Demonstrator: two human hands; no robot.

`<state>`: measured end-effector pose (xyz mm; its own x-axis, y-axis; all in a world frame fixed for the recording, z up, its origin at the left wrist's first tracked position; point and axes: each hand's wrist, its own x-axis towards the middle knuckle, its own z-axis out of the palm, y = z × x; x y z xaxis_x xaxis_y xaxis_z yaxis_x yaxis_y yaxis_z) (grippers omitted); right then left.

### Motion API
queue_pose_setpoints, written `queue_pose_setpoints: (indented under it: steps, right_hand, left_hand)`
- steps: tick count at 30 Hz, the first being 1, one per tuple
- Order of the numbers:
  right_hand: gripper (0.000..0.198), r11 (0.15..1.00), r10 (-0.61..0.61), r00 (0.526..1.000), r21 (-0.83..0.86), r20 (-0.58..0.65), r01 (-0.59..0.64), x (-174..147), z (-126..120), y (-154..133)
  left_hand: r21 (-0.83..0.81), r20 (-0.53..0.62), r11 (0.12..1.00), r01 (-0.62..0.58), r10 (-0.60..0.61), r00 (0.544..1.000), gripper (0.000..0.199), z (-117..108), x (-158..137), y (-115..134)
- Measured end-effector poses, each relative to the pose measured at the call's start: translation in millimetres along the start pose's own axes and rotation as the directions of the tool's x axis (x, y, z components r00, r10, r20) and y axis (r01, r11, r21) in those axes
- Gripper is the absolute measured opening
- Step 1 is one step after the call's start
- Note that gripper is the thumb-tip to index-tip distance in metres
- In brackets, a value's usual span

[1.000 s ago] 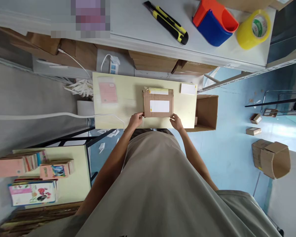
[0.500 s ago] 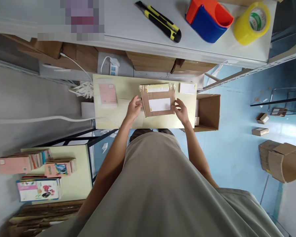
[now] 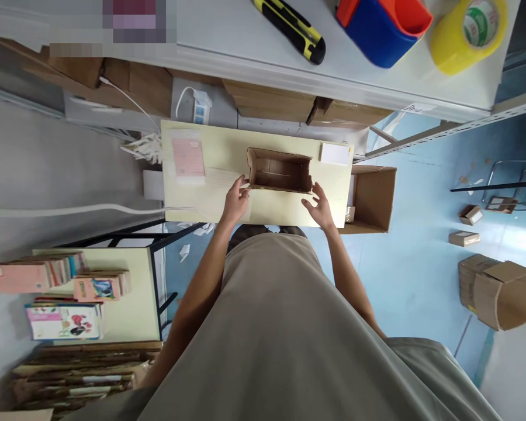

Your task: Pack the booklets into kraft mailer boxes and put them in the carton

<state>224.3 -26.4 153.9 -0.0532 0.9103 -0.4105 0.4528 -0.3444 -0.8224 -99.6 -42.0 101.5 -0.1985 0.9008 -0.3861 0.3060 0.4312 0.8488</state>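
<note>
A small brown cardboard box (image 3: pixel 280 190) rests on the pale yellow table (image 3: pixel 219 137), its open top facing me so that the bare inside shows. At the box's near left corner is my left hand (image 3: pixel 235 202), fingers parted; whether the fingertips touch the cardboard I cannot tell. My right hand (image 3: pixel 319 209) is by the near right corner, thumb and fingers spread with nothing between them. A pink booklet (image 3: pixel 188 156) in clear wrapping lies on the table's left part. At the far right corner sits a small white box (image 3: pixel 335 153).
Above the table runs a grey shelf (image 3: pixel 201 35) bearing a utility knife (image 3: pixel 291 29), a blue and red holder (image 3: pixel 383 32) and a yellow tape roll (image 3: pixel 469 38). An open carton (image 3: pixel 374 199) stands right of the table. Stacked books (image 3: pixel 65 321) are at left.
The box has turned from showing its taped, labelled face to showing its open top. My right hand has come off its side and opened. The view has shifted slightly.
</note>
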Motion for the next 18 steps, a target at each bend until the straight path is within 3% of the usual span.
queue_pose_setpoints:
  steps: [3,6,9,13,15,18]
  right_hand:
    - [0.087,0.976,-0.184,0.971,-0.147,-0.150,0.162,-6,-5,-19]
    - [0.067,0.923,-0.353,0.894,-0.258,-0.276,0.285,-13,-1,-60]
    - [0.051,0.900,-0.428,0.872,-0.196,-0.235,0.389,-19,27,-110]
    - [0.042,0.917,-0.399,0.915,0.030,0.058,0.397,-14,109,-149]
    - [0.043,0.939,-0.343,0.916,0.099,0.207,0.329,2,162,-150]
    - [0.048,0.981,-0.190,0.925,0.095,0.330,0.168,44,243,-134]
  left_hand:
    - [-0.041,-0.085,0.999,0.003,-0.006,0.996,0.053,-4,-3,2]
    - [-0.072,-0.161,0.997,0.005,-0.017,0.987,0.051,-17,-5,-2]
    - [-0.090,-0.240,0.996,0.026,-0.047,0.970,0.054,-42,-3,-19]
    - [-0.075,-0.351,0.993,0.087,-0.107,0.930,0.064,-87,2,-50]
    - [-0.064,-0.385,0.992,0.105,-0.121,0.915,0.068,-112,8,-65]
    - [-0.069,-0.391,0.995,0.077,-0.098,0.915,0.071,-146,28,-84]
